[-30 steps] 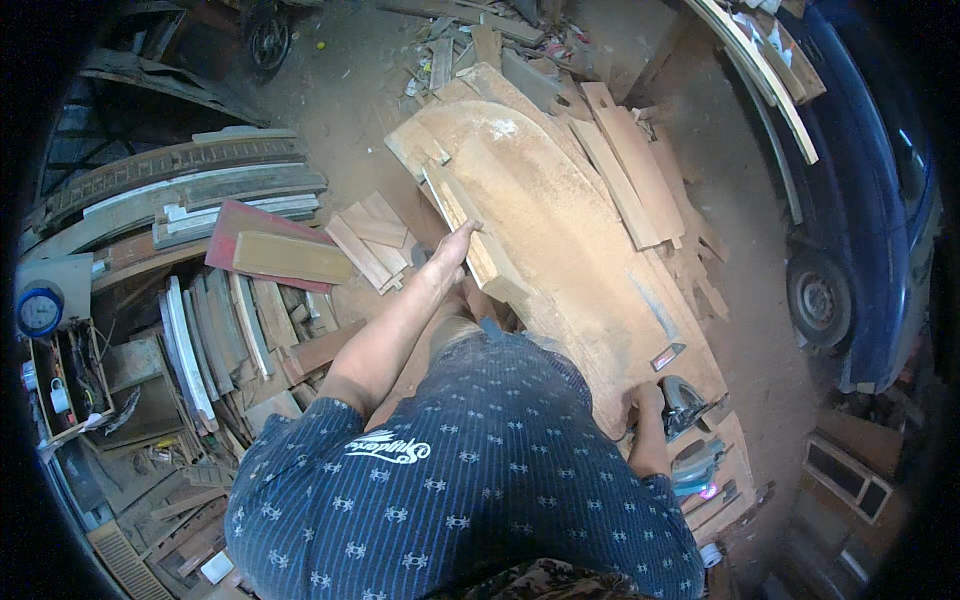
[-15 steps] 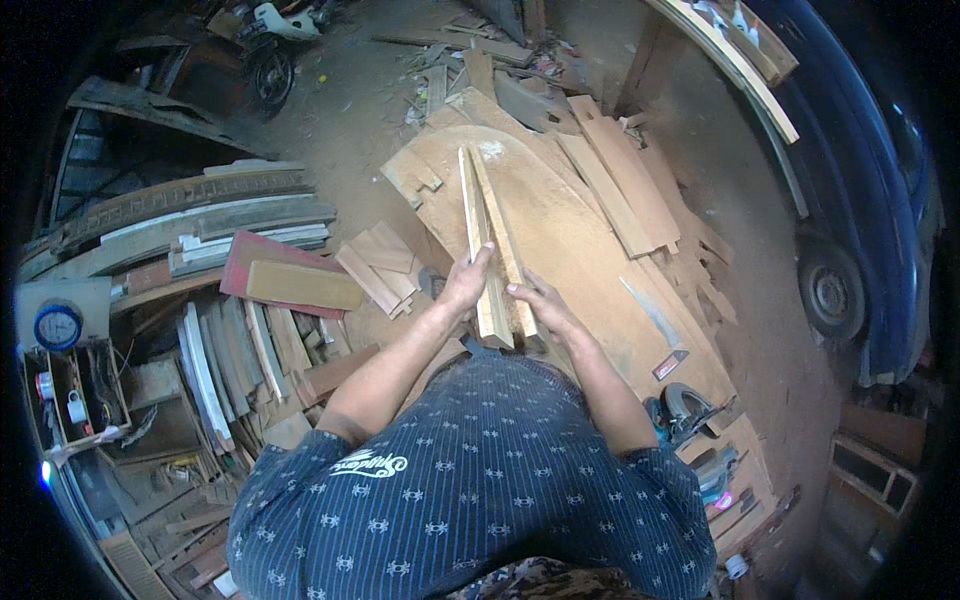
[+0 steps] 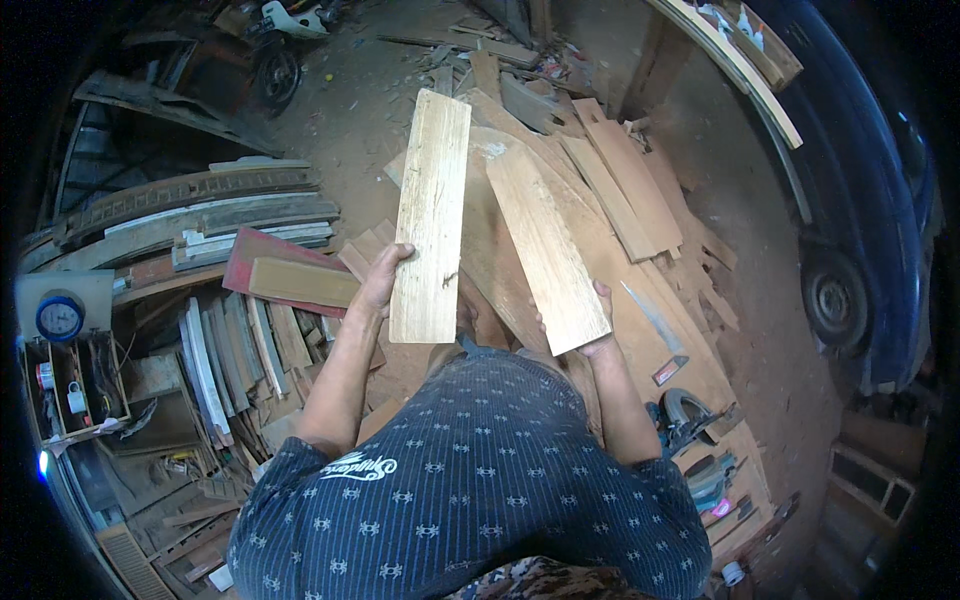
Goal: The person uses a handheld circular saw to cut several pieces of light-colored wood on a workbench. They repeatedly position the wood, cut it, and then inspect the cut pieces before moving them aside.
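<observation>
Two pale wooden boards are held up side by side, broad faces toward me, with a gap between them. My left hand (image 3: 383, 275) grips the left board (image 3: 430, 220) at its lower left edge, thumb lying on the face. A dark knot marks that board near its lower right edge. Around the lower end of the right board (image 3: 548, 250) my right hand (image 3: 600, 325) is closed; most of its fingers are hidden behind the wood. The right board leans with its top toward the left. Beneath them lies a large sawdust-covered wooden panel (image 3: 640, 300).
On the panel's right side lie a try square (image 3: 655, 325) and a circular saw (image 3: 688, 415), with another power tool (image 3: 710, 480) nearer me. Stacked timber (image 3: 200, 230) and offcuts fill the left. A blue vehicle (image 3: 850, 200) stands at right; a round blue-rimmed gauge (image 3: 60, 318) is far left.
The two boards, held nearly edge-on and close together before, are now turned face-on and spread apart. My left hand has moved left, my right hand to the right.
</observation>
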Demonstrator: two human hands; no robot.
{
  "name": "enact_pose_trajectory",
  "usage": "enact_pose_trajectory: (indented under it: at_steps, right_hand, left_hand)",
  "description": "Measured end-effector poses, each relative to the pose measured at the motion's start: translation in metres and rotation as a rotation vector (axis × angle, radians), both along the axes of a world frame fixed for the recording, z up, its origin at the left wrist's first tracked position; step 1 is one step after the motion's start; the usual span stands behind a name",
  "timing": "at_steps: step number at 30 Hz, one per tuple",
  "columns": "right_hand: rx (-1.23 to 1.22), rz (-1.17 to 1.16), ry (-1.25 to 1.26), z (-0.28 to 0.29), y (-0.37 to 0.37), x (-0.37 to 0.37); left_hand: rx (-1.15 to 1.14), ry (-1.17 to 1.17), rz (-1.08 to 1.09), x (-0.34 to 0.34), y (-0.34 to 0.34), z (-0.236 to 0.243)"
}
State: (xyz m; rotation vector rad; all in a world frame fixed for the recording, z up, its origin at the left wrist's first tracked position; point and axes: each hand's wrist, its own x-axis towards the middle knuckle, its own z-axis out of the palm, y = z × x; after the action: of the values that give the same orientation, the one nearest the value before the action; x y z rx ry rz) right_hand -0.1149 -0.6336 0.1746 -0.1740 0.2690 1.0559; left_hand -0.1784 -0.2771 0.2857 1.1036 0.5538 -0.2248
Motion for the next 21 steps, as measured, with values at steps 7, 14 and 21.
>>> enact_pose_trajectory:
  at_steps: [7,14,21]
  right_hand:
    - [-0.744,0.125,-0.535,-0.005,-0.029,0.041]
    - [-1.738,-0.084,-1.296,0.088,-0.030,0.147]
    - [-0.711,-0.194,-1.531,0.159,0.094,0.089]
  left_hand:
    - [0.117,-0.116,0.063,-0.020,-0.003,-0.010]
    - [0.234,-0.193,0.043,-0.011,-0.027,0.012]
    - [0.509,-0.257,-0.036,0.011,-0.052,0.039]
